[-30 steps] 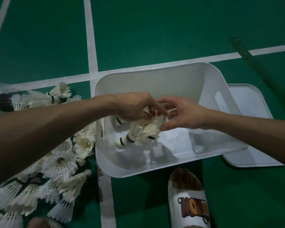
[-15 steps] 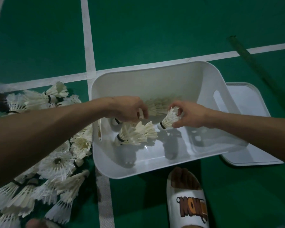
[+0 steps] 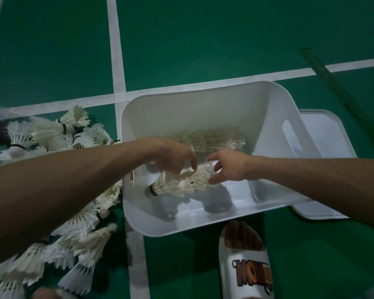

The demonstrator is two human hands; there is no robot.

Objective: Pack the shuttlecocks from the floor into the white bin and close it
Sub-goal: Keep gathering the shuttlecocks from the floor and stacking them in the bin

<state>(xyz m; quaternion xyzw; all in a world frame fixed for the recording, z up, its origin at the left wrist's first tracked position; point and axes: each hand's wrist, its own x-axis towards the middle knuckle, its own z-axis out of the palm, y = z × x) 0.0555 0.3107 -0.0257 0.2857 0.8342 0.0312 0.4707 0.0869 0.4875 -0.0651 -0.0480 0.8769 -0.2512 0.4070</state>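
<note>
I am holding a nested stack (image 3: 179, 184) of shuttlecocks low inside the bin (image 3: 203, 104), with both hands over it. My left hand (image 3: 173, 156) is curling its fingers down onto the stack's middle and pinching it. My right hand (image 3: 229, 167) is closing thumb and fingers round the wide feathered end. To do this well, I judge I should be keeping the stack straight, pressing lightly so no feathers are crushing, and laying it flat beside the row (image 3: 214, 139) lying along the far wall. The pile (image 3: 58, 130) is waiting on the floor left of the bin, and the lid (image 3: 324, 134) is lying off, to its right. Half a second ago my right hand was pinching one shuttlecock clear of the stack; now the hands are meeting at the stack's end.
</note>
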